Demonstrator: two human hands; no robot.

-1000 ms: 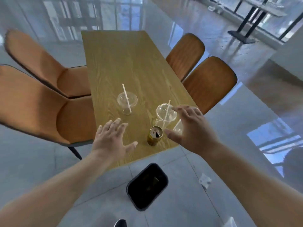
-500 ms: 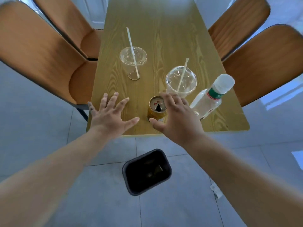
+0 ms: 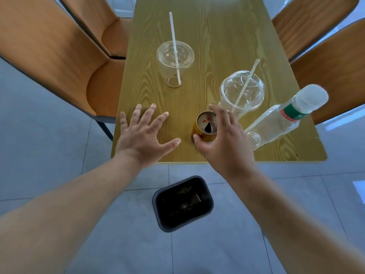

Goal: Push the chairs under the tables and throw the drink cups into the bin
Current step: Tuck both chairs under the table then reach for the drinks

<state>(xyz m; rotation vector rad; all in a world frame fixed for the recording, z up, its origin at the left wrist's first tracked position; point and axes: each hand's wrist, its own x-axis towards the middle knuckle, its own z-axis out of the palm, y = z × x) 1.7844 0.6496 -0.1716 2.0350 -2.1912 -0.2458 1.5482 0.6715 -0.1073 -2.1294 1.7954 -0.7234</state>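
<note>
A wooden table [image 3: 217, 36] carries two clear lidded cups with straws: one cup [image 3: 174, 62] at centre left, another cup [image 3: 240, 93] to the right. A gold can [image 3: 204, 128] stands near the table's front edge. My right hand [image 3: 225, 143] curls around the can, thumb on its near side and fingers over its far rim. My left hand [image 3: 143, 135] hovers flat with fingers spread over the front left corner, holding nothing. A black bin [image 3: 182, 203] sits on the floor below the table's edge.
A clear plastic bottle [image 3: 280, 119] with a white cap stands at the front right of the table. Two brown chairs [image 3: 59, 56] stand pulled out on the left. Two more chairs [image 3: 331, 56] sit on the right. Grey tiled floor surrounds the bin.
My view has moved closer over the table. My right hand has come down from near the right cup onto the gold can. My left hand has stayed spread over the table's front.
</note>
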